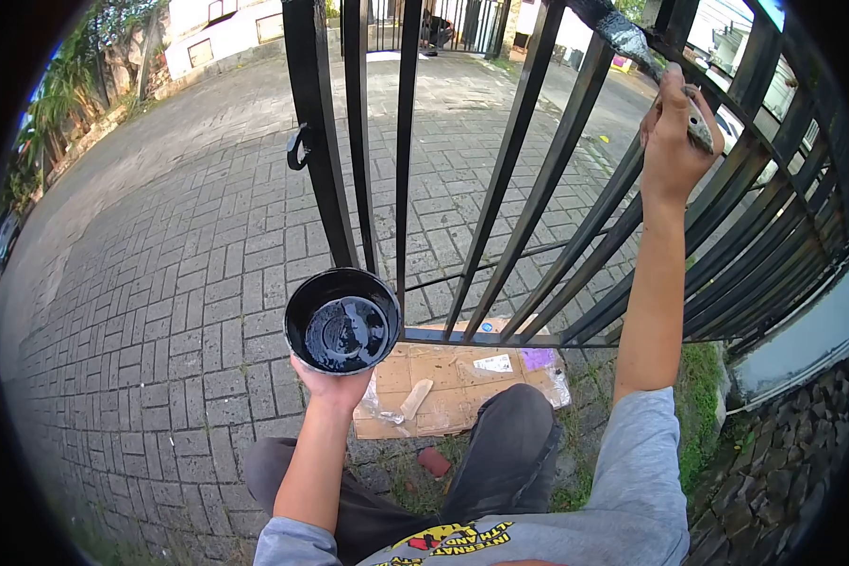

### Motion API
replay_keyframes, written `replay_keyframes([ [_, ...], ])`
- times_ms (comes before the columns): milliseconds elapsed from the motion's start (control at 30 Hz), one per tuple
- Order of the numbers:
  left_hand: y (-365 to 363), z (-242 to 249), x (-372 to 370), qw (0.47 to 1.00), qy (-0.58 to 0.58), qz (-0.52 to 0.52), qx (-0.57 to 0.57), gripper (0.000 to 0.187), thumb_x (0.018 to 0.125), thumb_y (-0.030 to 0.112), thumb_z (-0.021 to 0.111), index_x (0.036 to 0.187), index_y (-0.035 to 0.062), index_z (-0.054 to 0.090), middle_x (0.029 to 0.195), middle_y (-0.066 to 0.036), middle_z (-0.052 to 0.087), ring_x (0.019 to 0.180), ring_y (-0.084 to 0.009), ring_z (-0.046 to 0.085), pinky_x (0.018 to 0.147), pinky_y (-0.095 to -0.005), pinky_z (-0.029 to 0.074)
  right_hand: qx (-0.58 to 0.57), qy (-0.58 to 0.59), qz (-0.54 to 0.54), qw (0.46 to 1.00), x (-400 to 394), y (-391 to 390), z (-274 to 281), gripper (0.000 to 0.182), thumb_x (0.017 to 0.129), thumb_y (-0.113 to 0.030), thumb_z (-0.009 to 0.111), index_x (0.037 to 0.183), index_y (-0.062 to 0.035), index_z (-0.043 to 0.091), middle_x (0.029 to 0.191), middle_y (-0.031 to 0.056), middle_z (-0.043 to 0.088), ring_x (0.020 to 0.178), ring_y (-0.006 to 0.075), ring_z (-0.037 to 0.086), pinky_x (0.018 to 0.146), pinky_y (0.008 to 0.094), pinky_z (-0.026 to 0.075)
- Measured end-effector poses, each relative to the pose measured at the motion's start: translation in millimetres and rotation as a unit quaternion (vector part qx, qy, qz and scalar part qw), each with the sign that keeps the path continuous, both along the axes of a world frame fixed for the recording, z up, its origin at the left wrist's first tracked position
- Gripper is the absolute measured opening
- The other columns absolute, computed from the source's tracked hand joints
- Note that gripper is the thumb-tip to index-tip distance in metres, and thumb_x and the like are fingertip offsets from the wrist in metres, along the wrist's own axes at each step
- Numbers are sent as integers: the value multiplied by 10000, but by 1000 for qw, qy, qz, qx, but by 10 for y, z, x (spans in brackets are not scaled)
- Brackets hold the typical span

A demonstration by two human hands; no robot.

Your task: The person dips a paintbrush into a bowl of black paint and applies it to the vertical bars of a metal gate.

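My left hand (335, 377) holds a round black bowl (297, 325) from below, left of the gate's bottom rail. Glossy black paint (346, 330) lies in the bottom of the bowl. Up at the right, my right hand (674, 132) is closed around the handle of a paintbrush (624, 38). The brush's bristles, dark with paint, are by the top rail of a black metal gate (528, 123); whether they touch it I cannot tell. Several upright bars of the gate stand in front of me.
Flattened cardboard (453, 373) lies on the paving under the gate's bottom rail. A latch ring (298, 149) sticks out from the gate's left post. A stone wall (774, 481) is at lower right. Beyond the bars, a person (436, 30) is far off by another gate.
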State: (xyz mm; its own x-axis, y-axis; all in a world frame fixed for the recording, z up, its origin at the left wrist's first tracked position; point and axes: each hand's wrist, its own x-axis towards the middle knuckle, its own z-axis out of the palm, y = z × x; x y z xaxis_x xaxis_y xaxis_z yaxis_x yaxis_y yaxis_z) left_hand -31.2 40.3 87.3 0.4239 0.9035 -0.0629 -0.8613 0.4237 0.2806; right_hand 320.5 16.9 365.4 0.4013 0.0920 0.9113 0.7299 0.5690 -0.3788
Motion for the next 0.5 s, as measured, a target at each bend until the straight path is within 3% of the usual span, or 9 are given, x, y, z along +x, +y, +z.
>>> replay_keyframes([
  [100,-11,0,-7,1000,-7,-4,-10,738,881,700,486,1413,197,581,1458,-78,565,1366,-334,502,1132,-571,382,-112,-27,-60,991,47,54,-32,354,952,-297,723,873,48,746,717,2,661,658,63,565,660,216,448],
  [200,-1,21,2,1000,-17,-5,-15,749,888,695,477,1417,175,577,1466,-89,558,1375,-342,492,1144,-574,368,-218,-54,-37,974,-73,-139,30,332,941,-309,732,927,18,780,658,-60,602,625,53,510,610,237,400],
  [333,13,-11,-7,1000,-22,3,-14,744,894,686,473,1417,167,578,1465,-97,559,1372,-346,495,1148,-574,366,-96,-4,14,995,-234,-173,183,335,953,-296,724,922,35,767,633,-34,592,603,64,502,592,252,395],
  [433,0,6,-4,1000,-25,4,-15,738,897,680,472,1412,162,582,1456,-100,566,1366,-344,501,1148,-572,367,-60,-90,-67,992,-202,-13,177,342,945,-301,735,935,39,766,672,-18,646,637,87,544,628,265,437],
  [467,2,9,0,1000,-24,6,-14,735,897,678,471,1409,162,584,1452,-100,569,1363,-342,503,1147,-571,369,10,-138,-162,977,-83,136,27,324,935,-304,746,933,19,770,714,8,690,698,104,582,681,274,467],
  [500,1,12,1,1000,-24,8,-14,732,898,676,471,1405,162,587,1448,-100,572,1360,-340,506,1146,-569,370,-50,-157,-152,974,-104,76,27,320,932,-305,749,930,14,770,713,11,693,704,101,586,684,275,470],
])
